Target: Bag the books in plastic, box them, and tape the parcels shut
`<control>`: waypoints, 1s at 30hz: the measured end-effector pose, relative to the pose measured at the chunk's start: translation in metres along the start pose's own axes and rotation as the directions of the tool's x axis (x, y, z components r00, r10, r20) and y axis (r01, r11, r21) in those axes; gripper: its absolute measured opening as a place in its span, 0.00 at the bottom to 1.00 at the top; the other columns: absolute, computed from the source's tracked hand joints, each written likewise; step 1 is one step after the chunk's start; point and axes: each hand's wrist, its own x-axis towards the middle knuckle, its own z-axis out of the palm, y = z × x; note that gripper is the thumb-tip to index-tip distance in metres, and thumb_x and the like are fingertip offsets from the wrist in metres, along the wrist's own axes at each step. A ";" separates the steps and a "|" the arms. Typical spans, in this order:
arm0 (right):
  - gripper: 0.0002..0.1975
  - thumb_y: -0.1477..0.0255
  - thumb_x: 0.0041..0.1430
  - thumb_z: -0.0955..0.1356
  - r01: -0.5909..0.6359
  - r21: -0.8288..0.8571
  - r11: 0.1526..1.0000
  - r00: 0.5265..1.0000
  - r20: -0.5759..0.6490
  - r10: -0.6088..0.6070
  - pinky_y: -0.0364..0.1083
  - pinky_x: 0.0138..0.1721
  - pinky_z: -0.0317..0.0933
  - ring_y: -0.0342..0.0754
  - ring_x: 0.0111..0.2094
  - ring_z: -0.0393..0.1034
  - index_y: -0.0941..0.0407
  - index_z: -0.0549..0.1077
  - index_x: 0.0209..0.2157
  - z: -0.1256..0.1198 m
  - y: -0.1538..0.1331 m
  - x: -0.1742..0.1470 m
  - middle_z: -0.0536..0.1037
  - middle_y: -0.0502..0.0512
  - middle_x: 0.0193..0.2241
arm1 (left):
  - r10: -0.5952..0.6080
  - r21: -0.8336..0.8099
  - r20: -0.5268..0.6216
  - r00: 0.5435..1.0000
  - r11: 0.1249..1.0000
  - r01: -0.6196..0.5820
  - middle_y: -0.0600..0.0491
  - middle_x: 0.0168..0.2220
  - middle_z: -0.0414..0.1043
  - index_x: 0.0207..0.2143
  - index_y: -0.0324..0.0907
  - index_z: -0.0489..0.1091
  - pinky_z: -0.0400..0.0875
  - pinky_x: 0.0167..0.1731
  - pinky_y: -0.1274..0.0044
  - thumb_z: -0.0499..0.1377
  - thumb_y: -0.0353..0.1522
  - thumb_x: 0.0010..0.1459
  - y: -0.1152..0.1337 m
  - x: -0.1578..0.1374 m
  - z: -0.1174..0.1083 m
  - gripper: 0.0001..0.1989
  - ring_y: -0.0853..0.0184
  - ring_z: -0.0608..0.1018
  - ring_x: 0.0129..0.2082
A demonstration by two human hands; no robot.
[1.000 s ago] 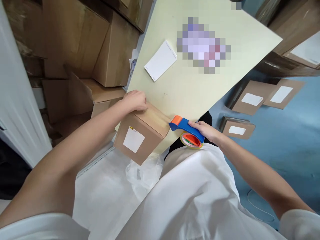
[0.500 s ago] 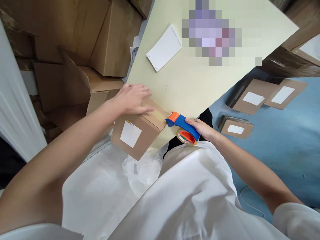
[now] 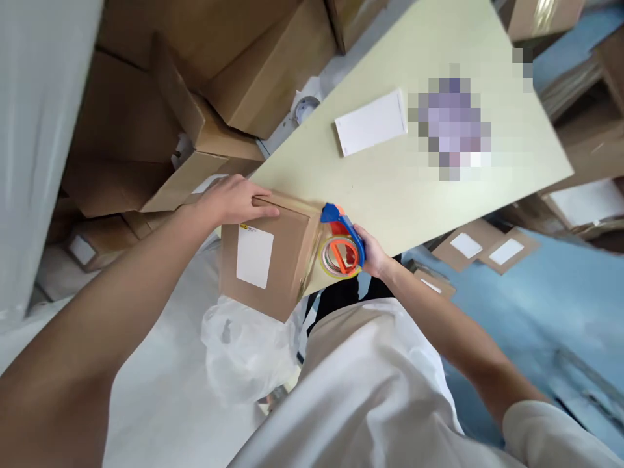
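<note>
A cardboard box with a white label sits at the near edge of the table. My left hand lies over its upper left corner, thumb and fingers stretched out and apart. My right hand is closed around the handle of a blue tape dispenser with an orange hub and a roll of clear tape. Its blue head is close against the box's right side, where a glossy strip of tape shows. Whether the dispenser touches the box, I cannot tell.
On the pale yellow table lie a white pad and a blurred-out purple item. Open cartons crowd the left. A crumpled plastic bag is below the box. Labelled boxes stand on the blue floor at right.
The dispenser has swung from lying nearly level to hanging with its roll lower, along the box's right side. My left hand has shifted to the box's left corner. The view has turned.
</note>
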 end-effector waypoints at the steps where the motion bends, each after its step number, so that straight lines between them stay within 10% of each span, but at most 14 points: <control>1: 0.20 0.55 0.63 0.57 0.016 -0.033 0.999 1.000 0.022 -0.015 0.52 0.50 0.68 0.51 0.45 0.75 0.52 0.73 0.39 0.007 -0.021 0.012 0.81 0.53 0.40 | -0.049 -0.045 -0.031 0.998 0.998 0.048 0.51 0.45 0.77 0.48 0.51 0.75 0.64 0.49 0.69 0.54 0.56 0.50 -0.008 -0.003 0.000 0.30 0.53 0.74 0.50; 6: 0.24 0.51 0.62 0.58 -0.001 -0.278 0.961 0.991 0.125 0.038 0.53 0.47 0.69 0.53 0.42 0.75 0.54 0.73 0.37 0.046 -0.116 0.066 0.81 0.55 0.36 | -0.342 -0.345 -0.357 0.869 0.913 0.217 0.47 0.57 0.68 0.59 0.49 0.65 0.61 0.54 0.62 0.51 0.53 0.57 -0.011 -0.026 0.016 0.32 0.50 0.68 0.57; 11: 0.21 0.50 0.60 0.62 0.038 -0.540 0.841 0.999 0.019 -0.033 0.52 0.43 0.70 0.52 0.40 0.75 0.53 0.71 0.37 0.065 -0.148 0.082 0.80 0.54 0.35 | -0.137 -0.343 -0.487 0.863 0.938 -0.044 0.44 0.70 0.39 0.67 0.47 0.49 0.39 0.61 0.51 0.60 0.53 0.50 0.027 -0.034 0.035 0.46 0.42 0.46 0.67; 14: 0.21 0.49 0.59 0.61 0.221 -0.608 0.763 0.970 0.053 -0.238 0.51 0.44 0.69 0.50 0.43 0.73 0.51 0.67 0.44 0.065 -0.143 0.070 0.77 0.52 0.41 | -0.140 -0.357 -0.501 0.854 0.932 -0.057 0.45 0.70 0.37 0.67 0.51 0.47 0.34 0.60 0.48 0.59 0.52 0.51 0.035 -0.032 0.039 0.45 0.41 0.45 0.67; 22: 0.44 0.71 0.42 0.69 0.282 -0.724 0.630 0.958 0.174 -0.229 0.60 0.43 0.70 0.56 0.48 0.69 0.42 0.55 0.62 0.058 -0.126 0.031 0.71 0.51 0.52 | -0.162 -0.340 -0.466 0.870 0.940 -0.007 0.47 0.69 0.41 0.68 0.55 0.40 0.35 0.61 0.49 0.55 0.54 0.53 0.035 -0.031 0.036 0.45 0.44 0.48 0.66; 30: 0.47 0.72 0.43 0.68 0.374 -0.784 0.496 0.924 0.272 -0.268 0.63 0.53 0.64 0.62 0.51 0.69 0.44 0.51 0.66 -0.045 -0.017 -0.062 0.73 0.52 0.51 | -0.159 -0.329 -0.502 0.850 0.944 -0.017 0.49 0.68 0.44 0.68 0.56 0.37 0.35 0.61 0.52 0.52 0.54 0.54 0.034 -0.027 0.042 0.44 0.45 0.48 0.66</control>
